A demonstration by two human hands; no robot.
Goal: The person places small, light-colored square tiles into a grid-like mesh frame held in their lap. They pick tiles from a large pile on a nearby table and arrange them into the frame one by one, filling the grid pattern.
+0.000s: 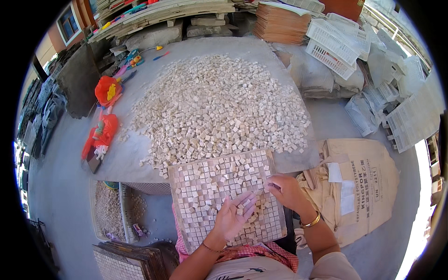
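A square grid tray lies tilted on my lap, its far edge by the table. Many of its cells hold small pale stone cubes, and loose cubes lie scattered on top. My left hand is over the tray's near middle, palm turned up, fingers stretched and apart, with loose cubes beside the fingertips. At the tray's right edge is my right hand, fingers bent toward the thumb; whatever may be between them is too small to make out. Beyond the tray spreads a big heap of cubes on the grey table.
Red plastic bags lie at the table's left. Below stands a white bin of cubes, near a stack of filled grid trays. To the right are a tan sack and white crates; brown sheets are stacked behind.
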